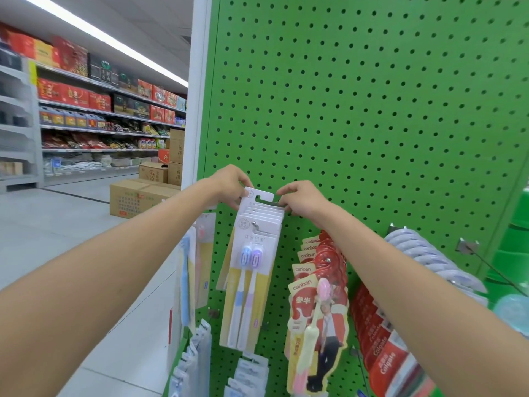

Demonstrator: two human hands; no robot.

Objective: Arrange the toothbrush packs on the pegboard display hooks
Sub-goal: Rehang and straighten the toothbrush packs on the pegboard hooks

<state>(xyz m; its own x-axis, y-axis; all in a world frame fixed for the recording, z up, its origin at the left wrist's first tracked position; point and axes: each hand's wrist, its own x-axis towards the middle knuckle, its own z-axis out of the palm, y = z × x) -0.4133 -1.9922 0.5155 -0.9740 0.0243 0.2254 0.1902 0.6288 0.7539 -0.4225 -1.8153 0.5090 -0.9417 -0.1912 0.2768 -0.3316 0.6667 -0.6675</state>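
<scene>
On the green pegboard [372,110] in the head view, we see a row of yellow toothbrush packs [252,282] hanging on one hook [253,223]. The round tip of the hook pokes out through the front pack.

Our left hand [229,184] pinches the top left corner of the back pack [259,194]. Our right hand [300,199] pinches its top right corner. This back pack sits higher than the others, close to the board. We cannot tell if its hole is on the hook.

We think a pack like this is very light. The card is thin and flat, and it would bend if we squeezed hard. The clear front over the two brushes looks smooth and a bit slippery. The best place to hold is the top card, on both sides of the hole, so we can see the hole and slide it along the hook.

Red packs [315,296] hang just beside the yellow ones, with more red packs [383,348] to the right. Pale blue packs [429,253] hang above those, and a bare hook [486,267] sticks out near them. More pale packs [189,276] hang on the left side of the board. The upper part of the board shows only holes.

To the left is a shop aisle with a grey floor [57,224], brown boxes [137,196] and long shelves [100,110] full of red boxes and snacks.
</scene>
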